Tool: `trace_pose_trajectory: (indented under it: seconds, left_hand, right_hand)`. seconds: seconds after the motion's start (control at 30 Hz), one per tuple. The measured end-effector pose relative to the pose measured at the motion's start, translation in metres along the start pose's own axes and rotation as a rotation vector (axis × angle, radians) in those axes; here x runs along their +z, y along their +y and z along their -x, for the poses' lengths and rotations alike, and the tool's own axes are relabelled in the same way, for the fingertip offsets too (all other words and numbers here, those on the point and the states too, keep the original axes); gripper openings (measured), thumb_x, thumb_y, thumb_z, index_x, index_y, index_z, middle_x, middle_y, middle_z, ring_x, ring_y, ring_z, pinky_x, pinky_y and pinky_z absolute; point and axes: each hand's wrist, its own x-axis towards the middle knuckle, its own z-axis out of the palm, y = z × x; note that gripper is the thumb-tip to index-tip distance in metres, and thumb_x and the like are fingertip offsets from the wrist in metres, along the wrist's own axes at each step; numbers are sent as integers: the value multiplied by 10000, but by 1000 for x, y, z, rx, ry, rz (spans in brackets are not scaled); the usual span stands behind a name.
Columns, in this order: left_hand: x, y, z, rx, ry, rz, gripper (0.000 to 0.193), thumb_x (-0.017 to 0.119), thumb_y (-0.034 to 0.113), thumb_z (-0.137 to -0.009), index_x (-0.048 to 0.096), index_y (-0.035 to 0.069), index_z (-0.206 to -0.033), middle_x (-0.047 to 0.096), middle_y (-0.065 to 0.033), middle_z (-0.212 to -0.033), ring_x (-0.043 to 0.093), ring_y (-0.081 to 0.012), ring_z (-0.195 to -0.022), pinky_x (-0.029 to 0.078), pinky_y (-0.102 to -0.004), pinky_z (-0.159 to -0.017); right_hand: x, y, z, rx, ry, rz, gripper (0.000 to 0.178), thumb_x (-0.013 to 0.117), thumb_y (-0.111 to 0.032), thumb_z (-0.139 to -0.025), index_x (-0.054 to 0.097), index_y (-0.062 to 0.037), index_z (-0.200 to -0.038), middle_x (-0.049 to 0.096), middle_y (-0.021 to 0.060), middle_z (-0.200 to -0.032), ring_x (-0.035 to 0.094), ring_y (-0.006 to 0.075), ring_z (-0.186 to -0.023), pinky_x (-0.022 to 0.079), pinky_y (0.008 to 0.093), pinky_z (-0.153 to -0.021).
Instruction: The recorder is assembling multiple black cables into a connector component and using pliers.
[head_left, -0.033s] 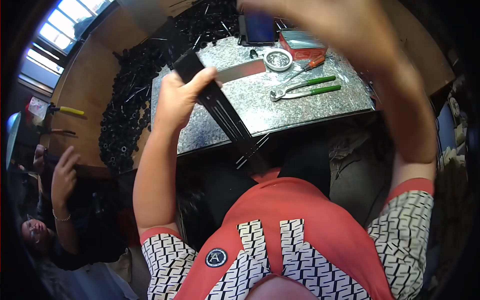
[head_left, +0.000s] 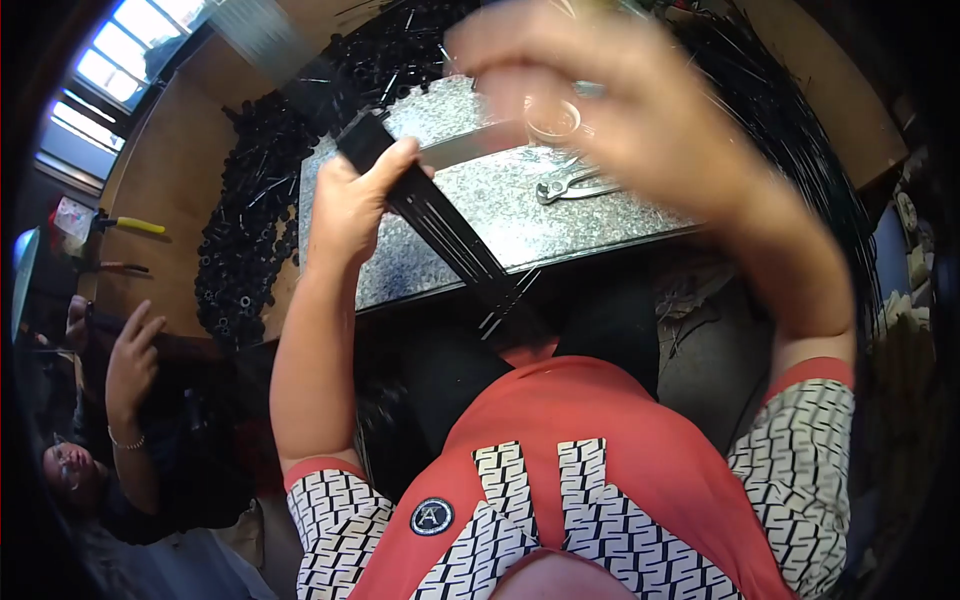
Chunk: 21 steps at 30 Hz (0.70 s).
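My left hand is closed around a long black slotted bar, thumb on top. The bar slants from the tabletop toward my lap. Several thin rods stick out at its lower end. A blurred, pale streaked shape lies beyond its far end. Over the right part of the table, my right hand is raised and smeared by motion; whether it holds anything does not show. Beneath it are pincers, their handles mostly covered, and a small white bowl. A flat metal strip lies beside the bar.
A speckled stone slab lies before me. Heaped small black parts line its left and far sides. Long thin black rods lie at the right. Yellow-handled pliers are at the left, near a co-worker's hand.
My right hand has come lower over the slab, covering the screwdriver and the red box. The pale streaked shape now shows beyond the bar. My left hand has barely moved.
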Motion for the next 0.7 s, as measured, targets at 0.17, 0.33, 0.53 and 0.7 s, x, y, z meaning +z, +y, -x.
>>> trace_pose_trajectory:
  seconds: [0.17, 0.33, 0.53, 0.7]
  left_hand:
    - [13, -45, -3, -54, 211, 309, 250, 670, 215, -857, 590, -21, -869, 642, -109, -774, 661, -181, -687, 545, -264, -545]
    - [26, -69, 11, -144, 293, 513, 215, 637, 217, -881, 588, 9, -903, 643, -122, -823, 640, -176, -680, 540, -270, -521]
    - [51, -70, 37, -173, 287, 605, 279, 579, 254, -917, 571, -19, -975, 630, -166, -953, 649, -210, -783, 585, -321, -623]
    - [58, -58, 76, -364, -140, 568, 306, 540, 208, -938, 552, -48, -1107, 642, -180, -1008, 653, -210, -851, 564, -301, -713]
  right_hand:
    - [79, 22, 86, 773, -191, -923, 373, 504, -189, -953, 419, -4, -1265, 551, 73, -914, 593, 126, -693, 506, 251, -604]
    - [117, 61, 91, 784, 328, -1308, 489, 424, -312, -988, 265, 0, -1331, 518, 121, -1036, 575, 165, -681, 496, 276, -578]
    - [99, 86, 72, 688, 769, -1320, 468, 404, -424, -977, 529, 15, -1078, 596, 77, -848, 556, 162, -673, 470, 292, -615]
    - [32, 94, 66, 737, 886, -991, 319, 554, -303, -922, 525, -19, -1063, 608, 82, -873, 593, 158, -571, 509, 289, -493]
